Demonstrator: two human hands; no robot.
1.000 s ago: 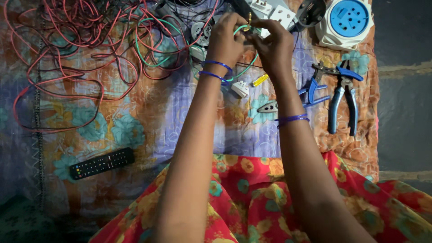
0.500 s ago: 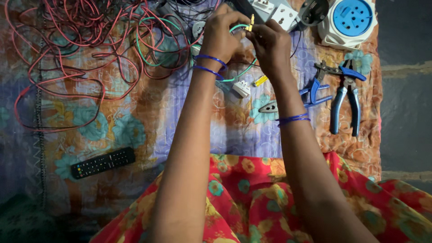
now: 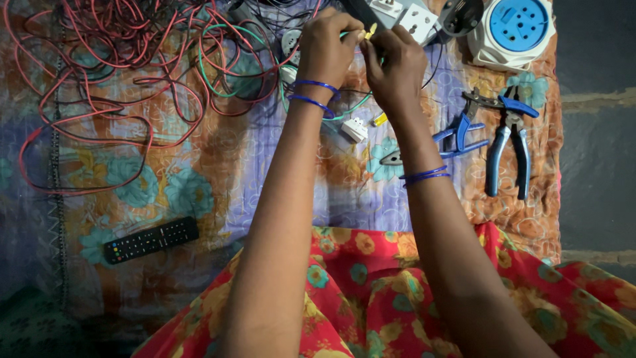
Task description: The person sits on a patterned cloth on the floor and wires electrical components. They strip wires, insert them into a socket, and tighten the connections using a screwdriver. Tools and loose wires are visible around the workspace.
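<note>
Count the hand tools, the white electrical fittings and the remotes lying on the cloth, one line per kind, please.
Blue-handled tools: 2, the pliers and the wire stripper.
White electrical fittings: 4, the round blue-faced socket, two square switches and a small connector.
Black remote control: 1.
Total: 7.
Both hands pinch a small yellow-tipped piece.

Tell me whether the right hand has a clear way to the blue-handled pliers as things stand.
Probably yes: the pliers lie uncovered on the cloth, right of the right hand. But its fingers are pinching a small yellow piece with the left hand.
</note>
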